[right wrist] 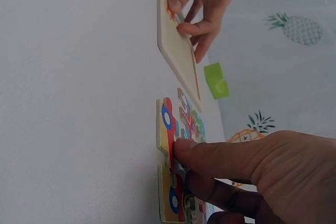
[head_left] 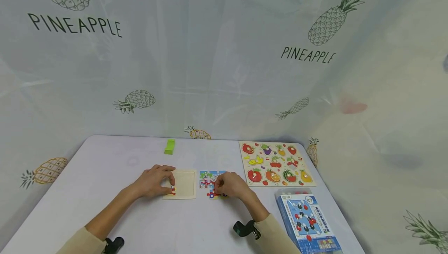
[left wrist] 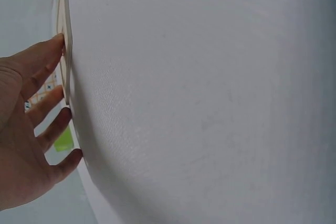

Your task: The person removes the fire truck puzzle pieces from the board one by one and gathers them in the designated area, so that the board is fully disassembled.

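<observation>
My left hand (head_left: 153,182) is at the left side of a shallow wooden puzzle tray (head_left: 185,184). Its thumb and index finger pinch a small colourful puzzle piece (head_left: 173,190) at the tray's near left corner; the other fingers reach toward the far edge. To the right of the tray lies a cluster of joined puzzle pieces (head_left: 204,182) in blue, green and red. My right hand (head_left: 231,184) covers part of this cluster. Its thumb and fingers grip a puzzle piece with a blue wheel (right wrist: 166,121) at the cluster's near side. The fingertips under that hand are partly hidden.
A green block (head_left: 169,146) lies behind the tray. At the back right is a fruit puzzle board (head_left: 265,168), with a blue molecule-model box (head_left: 302,217) nearer me, beside my right forearm. The white table (head_left: 140,223) ends at a pineapple-print curtain (head_left: 217,71).
</observation>
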`<state>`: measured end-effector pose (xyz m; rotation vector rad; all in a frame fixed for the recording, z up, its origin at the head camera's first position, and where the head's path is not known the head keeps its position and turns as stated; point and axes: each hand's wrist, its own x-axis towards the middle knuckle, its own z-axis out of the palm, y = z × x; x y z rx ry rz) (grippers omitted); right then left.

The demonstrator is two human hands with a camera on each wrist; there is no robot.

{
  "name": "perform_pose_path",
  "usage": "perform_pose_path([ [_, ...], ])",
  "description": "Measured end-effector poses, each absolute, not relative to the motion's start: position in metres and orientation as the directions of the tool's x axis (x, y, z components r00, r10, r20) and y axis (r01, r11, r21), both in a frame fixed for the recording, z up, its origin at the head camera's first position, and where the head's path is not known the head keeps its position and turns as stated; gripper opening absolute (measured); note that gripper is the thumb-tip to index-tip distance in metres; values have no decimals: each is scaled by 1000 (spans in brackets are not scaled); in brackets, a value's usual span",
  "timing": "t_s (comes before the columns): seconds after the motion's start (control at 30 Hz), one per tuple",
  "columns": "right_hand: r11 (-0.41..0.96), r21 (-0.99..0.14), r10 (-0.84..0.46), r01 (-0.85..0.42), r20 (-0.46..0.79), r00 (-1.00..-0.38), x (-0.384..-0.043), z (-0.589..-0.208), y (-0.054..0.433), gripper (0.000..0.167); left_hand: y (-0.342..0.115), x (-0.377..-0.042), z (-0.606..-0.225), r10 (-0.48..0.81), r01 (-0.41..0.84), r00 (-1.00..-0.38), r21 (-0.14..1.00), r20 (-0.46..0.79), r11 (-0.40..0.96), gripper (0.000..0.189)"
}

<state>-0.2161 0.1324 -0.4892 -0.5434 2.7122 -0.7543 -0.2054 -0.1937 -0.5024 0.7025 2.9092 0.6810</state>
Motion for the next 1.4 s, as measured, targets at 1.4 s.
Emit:
perform_pose_path([
  [1.4, 637, -611, -587, -470, 11, -809, -213, -498, 35, 20, -197, -199, -499, 466, 423, -884, 461, 23, 780, 74],
])
